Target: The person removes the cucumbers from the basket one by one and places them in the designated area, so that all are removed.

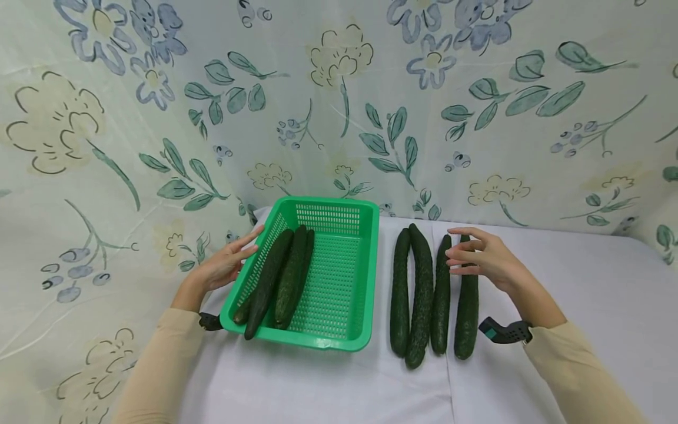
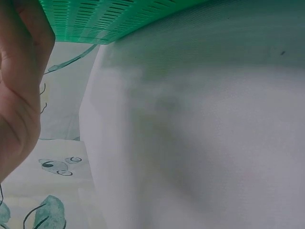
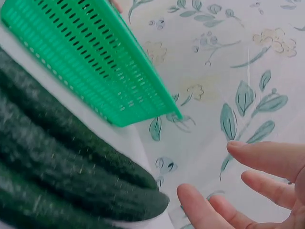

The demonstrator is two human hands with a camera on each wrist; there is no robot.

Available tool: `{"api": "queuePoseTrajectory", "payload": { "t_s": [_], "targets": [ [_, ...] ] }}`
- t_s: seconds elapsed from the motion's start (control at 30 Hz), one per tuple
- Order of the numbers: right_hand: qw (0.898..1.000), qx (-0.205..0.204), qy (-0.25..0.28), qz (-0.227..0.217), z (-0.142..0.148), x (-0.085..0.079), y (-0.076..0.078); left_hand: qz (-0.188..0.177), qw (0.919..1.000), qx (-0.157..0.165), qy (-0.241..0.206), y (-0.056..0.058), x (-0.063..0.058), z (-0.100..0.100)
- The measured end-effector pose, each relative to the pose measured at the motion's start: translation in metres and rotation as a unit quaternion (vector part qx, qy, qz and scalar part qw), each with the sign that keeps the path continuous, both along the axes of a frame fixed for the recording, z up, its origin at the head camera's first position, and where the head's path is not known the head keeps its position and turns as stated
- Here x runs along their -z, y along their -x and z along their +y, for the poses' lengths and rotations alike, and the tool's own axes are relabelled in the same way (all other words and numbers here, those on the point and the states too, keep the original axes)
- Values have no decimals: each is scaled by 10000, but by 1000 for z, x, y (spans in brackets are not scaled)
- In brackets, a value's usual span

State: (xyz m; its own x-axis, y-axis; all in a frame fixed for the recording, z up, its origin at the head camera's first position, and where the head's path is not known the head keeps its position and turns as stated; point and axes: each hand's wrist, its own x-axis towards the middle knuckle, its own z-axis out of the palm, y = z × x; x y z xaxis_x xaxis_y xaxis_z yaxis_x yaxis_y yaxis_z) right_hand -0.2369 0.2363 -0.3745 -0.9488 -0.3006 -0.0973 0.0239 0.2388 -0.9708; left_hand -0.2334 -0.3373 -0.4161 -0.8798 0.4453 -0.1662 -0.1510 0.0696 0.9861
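Cucumbers (image 1: 422,294), long and dark green: four on the white-covered surface (image 1: 318,388), others in a green plastic basket (image 1: 368,277).
Surface lot: loose lengthwise row just right of the basket, leftmost pair close together. Basket lot: overlapping along the left side, exact count hidden. Right grip (image 1: 484,257): over the far ends of the rightmost two in the head view, fingers and thumb apart, nothing held. Left grip (image 1: 225,265): at the basket's left rim, fingers extended, not clamped. Handling, by judgement: moderate weight, firm and stiff, bumpy skin possibly slick, liable to bruise or snap if bent or dropped. Best hold: around mid-length from above, thumb and fingers on opposite flanks, for balance; hold at one end likely to twist.
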Motion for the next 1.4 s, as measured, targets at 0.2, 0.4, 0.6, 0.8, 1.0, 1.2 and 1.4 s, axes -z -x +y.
{"api": "queuePoseTrajectory", "payload": {
  "t_s": [0.2,0.4,0.6,0.8,1.0,1.2,1.4],
  "targets": [
    [9994,-231,272,31,-26,-13,7,41,10000,8,-21,0,1,-1],
    [9979,-468,450,-46,-51,-23,15,73,10000,24,5,1,2,-2],
    [9958,-670,608,-148,-71,-28,22,7,9999,71,-115,1,2,-1],
    [9940,-773,697,-332,-90,-27,30,40,9999,66,-118,1,2,-2],
    [9929,-907,710,-298,-115,-25,34,108,9999,-8,65,2,2,-2],
    [9898,-1053,827,-486,-143,-24,36,115,9998,-36,131,2,2,-3],
    [9870,-1157,908,-652,-164,-21,40,64,9999,-33,118,2,1,-3]
  ]
}}
